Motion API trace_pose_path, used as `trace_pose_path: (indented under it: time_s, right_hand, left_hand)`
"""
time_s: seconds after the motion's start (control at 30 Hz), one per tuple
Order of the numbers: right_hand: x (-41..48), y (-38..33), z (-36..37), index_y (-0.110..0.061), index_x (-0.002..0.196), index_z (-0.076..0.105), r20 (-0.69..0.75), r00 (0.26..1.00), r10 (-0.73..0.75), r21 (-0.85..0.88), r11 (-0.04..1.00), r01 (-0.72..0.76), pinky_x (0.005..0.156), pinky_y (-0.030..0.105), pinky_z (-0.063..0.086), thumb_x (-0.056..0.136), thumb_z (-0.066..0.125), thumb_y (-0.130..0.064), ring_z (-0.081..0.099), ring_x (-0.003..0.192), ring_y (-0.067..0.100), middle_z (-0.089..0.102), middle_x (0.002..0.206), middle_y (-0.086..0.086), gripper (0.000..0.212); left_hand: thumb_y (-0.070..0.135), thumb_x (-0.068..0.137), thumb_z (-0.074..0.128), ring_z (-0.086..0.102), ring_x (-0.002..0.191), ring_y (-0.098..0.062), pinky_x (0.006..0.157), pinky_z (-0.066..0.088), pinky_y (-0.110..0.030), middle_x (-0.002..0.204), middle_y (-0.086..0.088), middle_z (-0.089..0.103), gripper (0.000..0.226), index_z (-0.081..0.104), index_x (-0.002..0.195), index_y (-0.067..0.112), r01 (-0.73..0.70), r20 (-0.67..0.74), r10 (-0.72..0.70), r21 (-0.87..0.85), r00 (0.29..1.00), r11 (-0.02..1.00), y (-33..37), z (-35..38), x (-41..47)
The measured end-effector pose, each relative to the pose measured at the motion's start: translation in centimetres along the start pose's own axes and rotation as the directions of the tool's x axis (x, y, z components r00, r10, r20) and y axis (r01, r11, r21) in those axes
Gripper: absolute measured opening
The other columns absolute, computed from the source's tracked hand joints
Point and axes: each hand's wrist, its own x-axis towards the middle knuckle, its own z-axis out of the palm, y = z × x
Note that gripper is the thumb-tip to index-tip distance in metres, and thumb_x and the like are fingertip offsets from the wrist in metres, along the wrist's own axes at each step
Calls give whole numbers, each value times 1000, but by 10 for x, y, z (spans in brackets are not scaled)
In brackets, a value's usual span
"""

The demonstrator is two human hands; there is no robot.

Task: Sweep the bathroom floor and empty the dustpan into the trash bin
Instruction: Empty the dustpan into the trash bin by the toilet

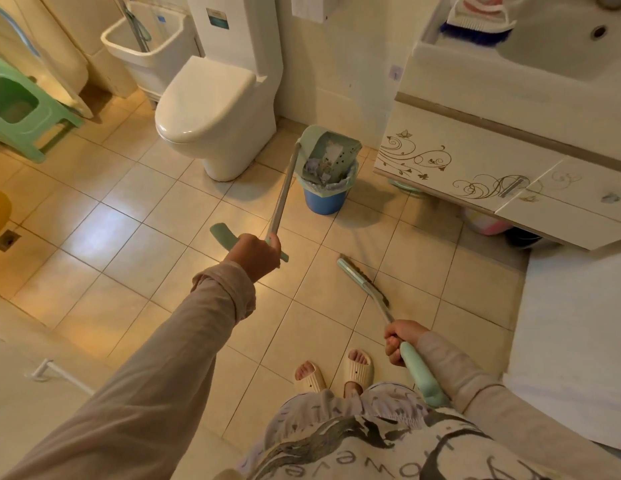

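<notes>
The dustpan (331, 152) is tipped over the mouth of the trash bin (324, 200). Its long handle runs back from the pan to the left hand (255, 254), which is clenched round the grip end. The pan therefore lies ahead and to the right of that hand, with the pole pointing at the bin. Litter appears to sit in the pan (a steeper tilt or a shake is probably needed). The right hand (399, 342) grips the broom (364, 284), whose head rests on the floor (129, 220) apart from the bin. The toilet (212, 109) stands just left of the bin and the vanity cabinet (475, 161) is to its right, so there is little room to either side.
</notes>
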Motion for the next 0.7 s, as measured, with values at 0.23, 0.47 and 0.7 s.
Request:
trace_pose_path:
  time_s: [0.23, 0.47, 0.7]
  right_hand:
    - [-3, 1, -1, -15, 51, 27, 7, 1000, 4, -74, 997, -4, 26, 10, 27, 90, 28, -2, 29, 16, 11, 31, 24, 0, 41]
    - [-4, 2, 0, -12, 45, 31, 43, 999, 23, -67, 998, -20, 25, 8, 25, 91, 28, -4, 25, 14, 10, 30, 22, 0, 47]
    - [-2, 7, -1, -14, 50, 28, -7, 1000, 8, -63, 998, -8, 26, 7, 26, 90, 32, -2, 24, 15, 9, 31, 22, -1, 42]
  left_hand:
    - [16, 100, 41, 68, 103, -25, 76, 54, -27, 117, -14, 65, 48, 28, 140, -7, -21, -31, 25, 121, 999, 992, -35, -41, 13]
    - [14, 97, 49, 70, 99, -23, 81, 56, -29, 128, -18, 57, 53, 26, 141, -4, -91, -41, 99, 169, 994, 981, -24, -31, 8]
    - [8, 94, 52, 69, 102, -24, 84, 56, -31, 138, -22, 46, 55, 27, 142, -5, -149, 52, 143, 139, 988, 979, 5, -18, 1]
